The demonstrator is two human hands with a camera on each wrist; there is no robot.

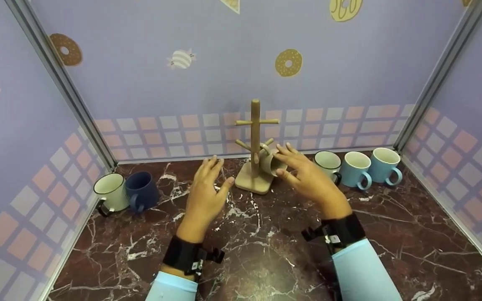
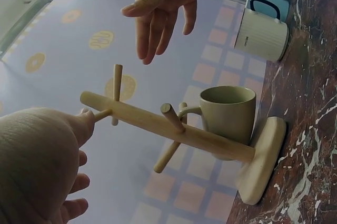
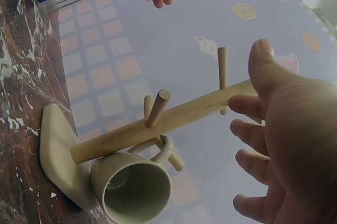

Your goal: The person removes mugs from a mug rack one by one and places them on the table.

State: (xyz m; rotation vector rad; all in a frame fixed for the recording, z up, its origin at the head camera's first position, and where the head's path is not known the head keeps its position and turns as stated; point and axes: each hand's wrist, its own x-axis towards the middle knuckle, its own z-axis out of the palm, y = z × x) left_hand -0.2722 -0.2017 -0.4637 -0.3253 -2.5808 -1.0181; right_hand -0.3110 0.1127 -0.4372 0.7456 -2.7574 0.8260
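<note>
A wooden mug stand (image 1: 255, 140) with several pegs stands upright near the back wall. From one of its lower pegs a beige-green mug (image 3: 138, 190) hangs by its handle, tilted, right above the base. My right hand (image 1: 310, 177) is held to the right of the stand, fingers spread and relaxed. It overlaps the mug in the head view, but the right wrist view shows a gap between the fingers (image 3: 251, 163) and the mug. Left of the stand, my left hand (image 1: 205, 190) hovers with straight fingers and holds nothing.
A white mug (image 1: 110, 194) with a black handle and a dark blue mug (image 1: 144, 190) stand at the left. On the right are another white mug (image 1: 326, 161) and two light blue mugs (image 1: 355, 171). Patterned walls enclose the dark marbled table (image 1: 249, 267).
</note>
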